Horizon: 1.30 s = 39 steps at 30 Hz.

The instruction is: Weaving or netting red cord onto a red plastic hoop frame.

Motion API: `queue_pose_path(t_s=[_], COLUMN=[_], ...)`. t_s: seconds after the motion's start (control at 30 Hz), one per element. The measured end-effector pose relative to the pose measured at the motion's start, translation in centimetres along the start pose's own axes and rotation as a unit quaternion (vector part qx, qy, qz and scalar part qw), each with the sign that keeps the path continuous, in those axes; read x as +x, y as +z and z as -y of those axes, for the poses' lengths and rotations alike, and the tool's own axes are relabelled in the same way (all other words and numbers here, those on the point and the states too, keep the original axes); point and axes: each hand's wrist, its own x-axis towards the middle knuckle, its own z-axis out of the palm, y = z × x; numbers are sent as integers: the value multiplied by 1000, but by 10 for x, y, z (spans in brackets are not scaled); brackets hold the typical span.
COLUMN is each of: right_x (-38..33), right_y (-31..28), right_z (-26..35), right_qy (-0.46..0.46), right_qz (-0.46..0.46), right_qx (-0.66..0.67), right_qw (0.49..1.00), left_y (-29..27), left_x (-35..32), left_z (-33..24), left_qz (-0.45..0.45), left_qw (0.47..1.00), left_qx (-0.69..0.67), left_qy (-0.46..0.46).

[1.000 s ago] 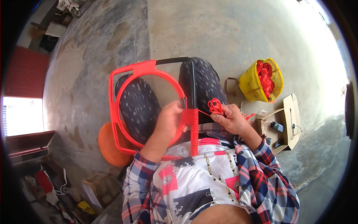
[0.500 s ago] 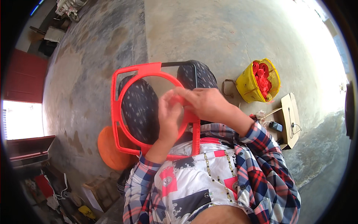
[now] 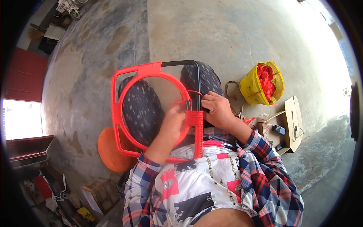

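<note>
Across my lap lies a squared frame [image 3: 114,94] with a round ring [image 3: 126,90] inside it, most of both wrapped in red cord. The black metal bar [image 3: 198,77] is bare at the upper right corner. A strand of red cord [image 3: 194,91] arcs from the ring's right side to my right hand [image 3: 219,110]. That hand is closed, its fingertips pinching the cord beside the frame's right bar. My left hand [image 3: 174,123] reaches inside the ring to its right side; its fingers are smeared by motion.
A yellow bucket [image 3: 251,85] with bundles of red cord [image 3: 267,84] stands on the floor to the right. Nearer are an opened cardboard box [image 3: 294,123] and a small dark device [image 3: 279,129]. An orange round seat [image 3: 107,149] is at the left, a wooden crate [image 3: 100,196] lower left.
My hands were together over the ring's right side and have parted. The right has moved outside the frame's right bar, drawing a cord strand out; the left has dropped slightly inside the ring.
</note>
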Motion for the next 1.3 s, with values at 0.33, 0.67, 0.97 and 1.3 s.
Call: queue_pose_path(t_s=[0.33,0.67,0.97,1.3], right_x=[-28,-22,-14,-46], right_y=[-74,-58,-29,-130], right_z=[-19,4,16,27], right_qy=[101,319,378,314], right_qz=[-97,-74,10,-201], right_qx=[684,627,638,644], right_qw=[716,707,670,668], left_y=[0,-4,-8,-18], left_x=[-4,-11,-7,6], left_z=[-1,7,13,18], left_qz=[64,85,37,16], left_qw=[995,994,992,996], left_qx=[-77,-19,63,55], left_qy=[23,69,107,71])
